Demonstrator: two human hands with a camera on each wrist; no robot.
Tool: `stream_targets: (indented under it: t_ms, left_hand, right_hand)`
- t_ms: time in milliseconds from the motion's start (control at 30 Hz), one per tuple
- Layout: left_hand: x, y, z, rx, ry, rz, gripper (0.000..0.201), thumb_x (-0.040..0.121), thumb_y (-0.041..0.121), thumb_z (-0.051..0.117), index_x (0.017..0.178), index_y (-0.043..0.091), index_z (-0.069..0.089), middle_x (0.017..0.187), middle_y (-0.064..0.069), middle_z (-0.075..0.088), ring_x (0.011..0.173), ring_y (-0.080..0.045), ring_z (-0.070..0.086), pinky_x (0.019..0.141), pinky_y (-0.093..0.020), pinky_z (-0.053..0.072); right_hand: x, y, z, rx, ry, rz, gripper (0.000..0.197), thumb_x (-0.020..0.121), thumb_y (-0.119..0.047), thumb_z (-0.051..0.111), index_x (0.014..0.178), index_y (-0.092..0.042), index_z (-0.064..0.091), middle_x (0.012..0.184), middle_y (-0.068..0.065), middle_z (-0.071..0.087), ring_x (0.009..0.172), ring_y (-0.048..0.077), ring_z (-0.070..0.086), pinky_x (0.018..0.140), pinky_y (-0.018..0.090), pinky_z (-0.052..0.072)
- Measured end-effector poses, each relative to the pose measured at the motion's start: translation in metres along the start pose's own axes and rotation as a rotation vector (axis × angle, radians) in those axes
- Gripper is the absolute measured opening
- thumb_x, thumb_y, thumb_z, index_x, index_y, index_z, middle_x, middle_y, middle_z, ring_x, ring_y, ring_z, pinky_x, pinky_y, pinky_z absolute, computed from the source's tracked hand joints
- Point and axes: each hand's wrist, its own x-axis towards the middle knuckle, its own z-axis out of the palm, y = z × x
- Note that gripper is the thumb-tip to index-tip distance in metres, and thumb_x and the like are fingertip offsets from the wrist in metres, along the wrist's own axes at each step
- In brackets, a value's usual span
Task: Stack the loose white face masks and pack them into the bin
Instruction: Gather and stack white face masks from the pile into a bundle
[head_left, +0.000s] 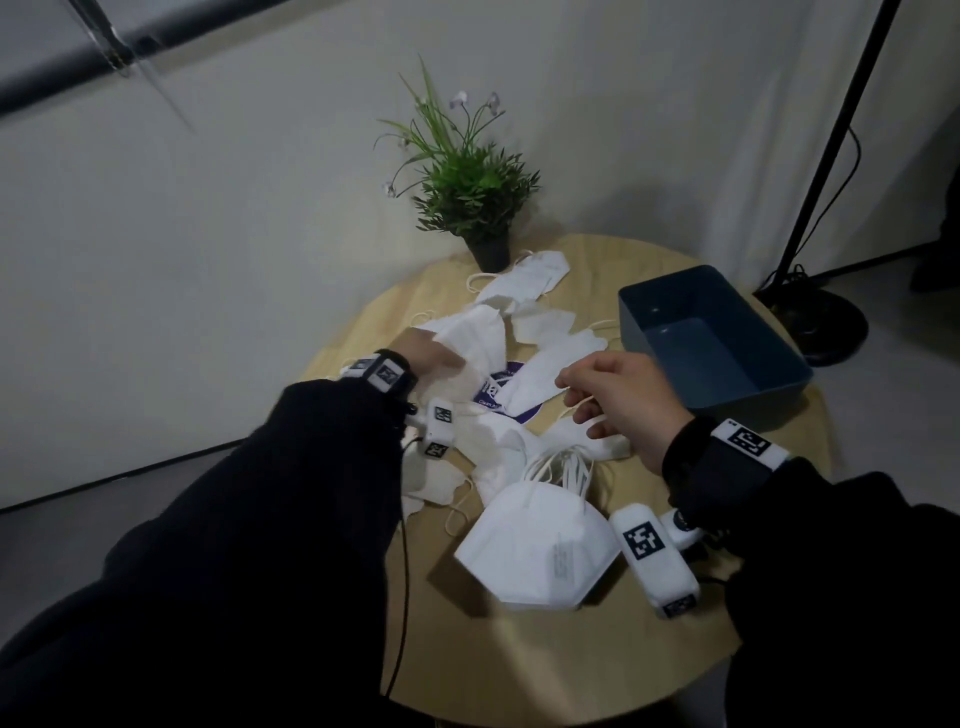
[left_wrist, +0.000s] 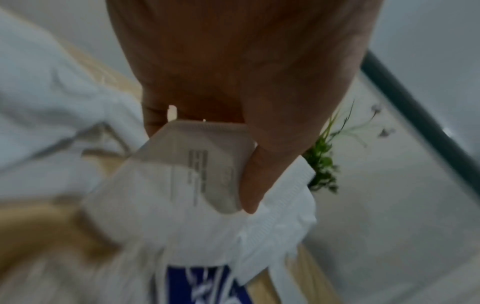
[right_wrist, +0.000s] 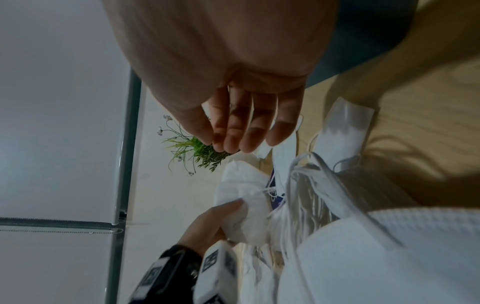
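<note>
Several loose white face masks (head_left: 535, 291) lie scattered over a round wooden table (head_left: 571, 665). My left hand (head_left: 434, 358) pinches one white mask (head_left: 475, 338) at mid-left, its thumb (left_wrist: 255, 176) pressed on the mask's printed face (left_wrist: 161, 195). My right hand (head_left: 613, 397) hovers over the middle masks with fingers (right_wrist: 233, 135) loosely hanging and nothing in them. A neat stack of masks (head_left: 535, 545) with ear loops pointing up sits near the front edge, seen large in the right wrist view (right_wrist: 363, 263). The dark blue bin (head_left: 748, 410) stands empty at the right.
A potted green plant (head_left: 467, 197) stands at the table's back edge. A white and purple packet (head_left: 501, 392) lies under the middle masks. A black lamp stand base (head_left: 826, 322) is on the floor behind the bin. A white wall runs behind the table.
</note>
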Motion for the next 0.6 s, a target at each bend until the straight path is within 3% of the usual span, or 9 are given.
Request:
stream_targets:
  t_ms: [67, 167, 300, 367, 433, 500, 567, 600]
  left_hand:
    - [-0.019, -0.004, -0.029, -0.04, 0.067, 0.065, 0.019, 0.083, 0.023, 0.084, 0.096, 0.021, 0.07, 0.102, -0.006, 0.074, 0.095, -0.029, 0.072, 0.092, -0.046, 0.06]
    - [-0.057, -0.01, -0.062, -0.112, 0.189, 0.169, 0.02, 0.083, 0.021, 0.083, 0.1, 0.013, 0.076, 0.094, -0.01, 0.078, 0.086, -0.027, 0.074, 0.083, -0.047, 0.062]
    - [-0.117, -0.023, -0.071, -0.361, 0.175, 0.288, 0.01, 0.086, 0.016, 0.081, 0.094, 0.012, 0.078, 0.088, -0.013, 0.079, 0.077, -0.025, 0.074, 0.078, -0.051, 0.062]
    - [-0.143, -0.029, -0.065, -0.449, 0.12, 0.343, 0.005, 0.09, 0.009, 0.078, 0.094, 0.011, 0.077, 0.082, -0.005, 0.078, 0.073, -0.019, 0.072, 0.069, -0.039, 0.06]
    - [-0.162, -0.032, -0.055, -0.493, 0.058, 0.379, 0.006, 0.092, 0.006, 0.075, 0.094, 0.012, 0.076, 0.081, 0.0, 0.077, 0.072, -0.016, 0.072, 0.065, -0.03, 0.056]
    - [-0.169, -0.037, -0.046, -0.508, -0.019, 0.399, 0.013, 0.092, 0.008, 0.076, 0.104, 0.013, 0.076, 0.093, -0.003, 0.079, 0.084, -0.019, 0.075, 0.074, -0.032, 0.058]
    - [-0.165, -0.044, -0.04, -0.446, -0.059, 0.417, 0.036, 0.089, 0.018, 0.08, 0.124, 0.022, 0.071, 0.114, 0.002, 0.078, 0.104, -0.018, 0.074, 0.089, -0.036, 0.059]
    - [-0.161, -0.049, -0.038, -0.387, -0.017, 0.4, 0.049, 0.085, 0.026, 0.082, 0.131, 0.029, 0.067, 0.121, 0.007, 0.075, 0.111, -0.015, 0.072, 0.094, -0.038, 0.058]
  right_hand:
    - [0.0, 0.0, 0.0, -0.003, 0.0, -0.006, 0.013, 0.094, -0.017, 0.07, 0.085, -0.01, 0.076, 0.074, 0.005, 0.069, 0.062, 0.017, 0.06, 0.055, 0.031, 0.048]
    - [-0.002, -0.003, 0.003, 0.015, -0.006, -0.013, 0.012, 0.094, -0.018, 0.071, 0.089, -0.008, 0.076, 0.077, 0.006, 0.07, 0.064, 0.017, 0.062, 0.058, 0.034, 0.052]
    - [-0.007, -0.007, 0.015, 0.077, -0.069, -0.038, 0.021, 0.093, -0.026, 0.076, 0.104, -0.008, 0.074, 0.095, 0.008, 0.074, 0.08, 0.018, 0.07, 0.068, 0.037, 0.061]
    - [-0.01, -0.007, 0.024, 0.091, -0.123, -0.06, 0.03, 0.091, -0.032, 0.079, 0.114, -0.014, 0.073, 0.107, 0.004, 0.076, 0.094, 0.016, 0.073, 0.077, 0.038, 0.063]
    - [-0.014, -0.008, 0.036, 0.092, -0.182, -0.06, 0.032, 0.09, -0.036, 0.08, 0.114, -0.017, 0.07, 0.109, -0.001, 0.074, 0.098, 0.014, 0.073, 0.081, 0.035, 0.063]
    - [-0.018, -0.009, 0.05, 0.134, -0.236, -0.054, 0.026, 0.092, -0.032, 0.078, 0.102, -0.01, 0.068, 0.097, -0.001, 0.073, 0.088, 0.015, 0.072, 0.08, 0.036, 0.062]
    - [-0.02, -0.009, 0.063, 0.183, -0.233, -0.038, 0.025, 0.095, -0.026, 0.075, 0.104, -0.004, 0.07, 0.098, 0.008, 0.077, 0.087, 0.024, 0.075, 0.077, 0.039, 0.062]
    - [-0.019, -0.009, 0.067, 0.184, -0.198, -0.034, 0.023, 0.096, -0.024, 0.074, 0.102, -0.002, 0.069, 0.099, 0.011, 0.078, 0.089, 0.028, 0.076, 0.076, 0.04, 0.062]
